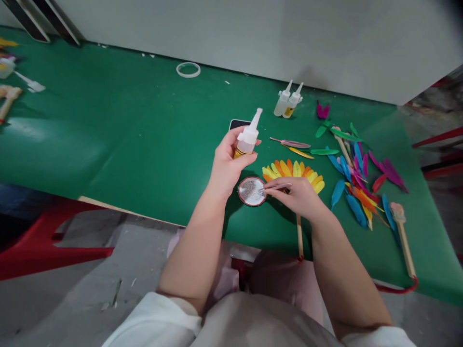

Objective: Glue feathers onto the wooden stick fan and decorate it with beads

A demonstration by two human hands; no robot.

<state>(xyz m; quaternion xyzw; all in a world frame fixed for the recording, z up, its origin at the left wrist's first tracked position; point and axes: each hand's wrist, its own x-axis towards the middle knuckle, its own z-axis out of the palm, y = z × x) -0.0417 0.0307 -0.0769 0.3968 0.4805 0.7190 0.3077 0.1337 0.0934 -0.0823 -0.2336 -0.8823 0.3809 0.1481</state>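
My left hand (227,164) is closed around a small white glue bottle (248,137) with a yellow label, held upright above the green table (126,140). My right hand (296,195) pinches thin tweezers (277,187) whose tips reach over a small round dish (251,191) with a red rim and whitish contents. Under my right hand lies a fan of yellow and orange feathers (292,169) on a wooden stick (299,236).
Two more glue bottles (288,100) stand at the back. A heap of coloured feathers (356,178) lies at the right, with a second wooden stick (405,241). A clear tape ring (188,70) and a dark phone (239,124) are on the table. A red stool (47,241) stands at the left.
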